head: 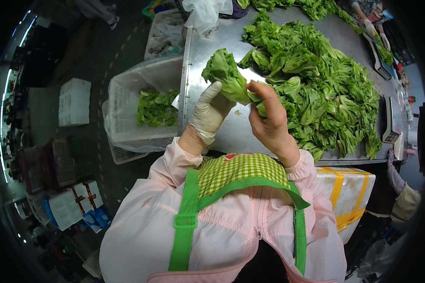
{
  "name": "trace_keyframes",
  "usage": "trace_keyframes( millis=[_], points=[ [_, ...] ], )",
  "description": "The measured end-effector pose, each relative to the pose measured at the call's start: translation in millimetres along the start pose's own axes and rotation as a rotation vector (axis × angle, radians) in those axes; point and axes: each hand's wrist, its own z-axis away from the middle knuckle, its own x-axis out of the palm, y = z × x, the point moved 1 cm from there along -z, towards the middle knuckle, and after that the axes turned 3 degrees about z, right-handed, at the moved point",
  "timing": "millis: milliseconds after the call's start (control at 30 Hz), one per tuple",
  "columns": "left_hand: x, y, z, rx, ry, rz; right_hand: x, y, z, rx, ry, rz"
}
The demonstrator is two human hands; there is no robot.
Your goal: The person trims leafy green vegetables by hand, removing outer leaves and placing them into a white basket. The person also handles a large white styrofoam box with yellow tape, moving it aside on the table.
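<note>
My left hand (pixel 212 112), in a thin white glove, holds a small head of leafy lettuce (pixel 227 72) above the metal table. The lettuce's leafy top points away from me and its pale base lies between my hands. My bare right hand (pixel 271 118) is beside that base, its fingers bent around a loose green leaf (pixel 258 99). Whether this leaf is still joined to the head is hard to see. A large heap of lettuce (pixel 326 85) spreads over the table just beyond and right of my right hand.
Left of the metal table (pixel 221 136) stands a plastic-lined white crate (pixel 124 131) with lettuce leaves inside. Behind it is another crate (pixel 164 26) with plastic bags. Weighing scales (pixel 392 118) line the right side. A taped foam box (pixel 347 198) sits below the near edge. Other people work at right.
</note>
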Motion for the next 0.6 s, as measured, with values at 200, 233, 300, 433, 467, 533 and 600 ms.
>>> trace_keyframes(
  millis=[200, 233, 300, 433, 467, 533, 600],
  points=[
    [-9.5, -7.6, -2.4, -0.043, -0.052, 0.030, 3.2, -3.1, -1.4, 0.335, 0.060, -0.127],
    [-17.0, -9.7, -1.9, -0.045, -0.039, 0.007, 5.8, -0.8, -1.5, 0.260, 0.019, -0.034],
    [-27.5, -12.4, -0.7, -0.048, -0.015, -0.035, 11.2, 2.4, -0.6, 0.244, 0.011, 0.031],
    [-18.7, -8.4, 6.1, -0.117, 0.095, -0.077, 24.5, 11.5, 3.7, 0.346, 0.060, -0.060],
    [-18.8, -10.6, 6.6, -0.070, 0.139, -0.100, 30.1, 14.4, 5.1, 0.419, 0.084, -0.117],
    [-18.7, -19.1, 6.0, 0.026, 0.225, -0.147, 45.1, 26.8, 9.3, 0.630, 0.127, -0.330],
    [-22.1, -21.5, 5.0, 0.079, 0.265, -0.152, 50.9, 30.5, 8.3, 0.832, 0.109, -0.515]
  ],
)
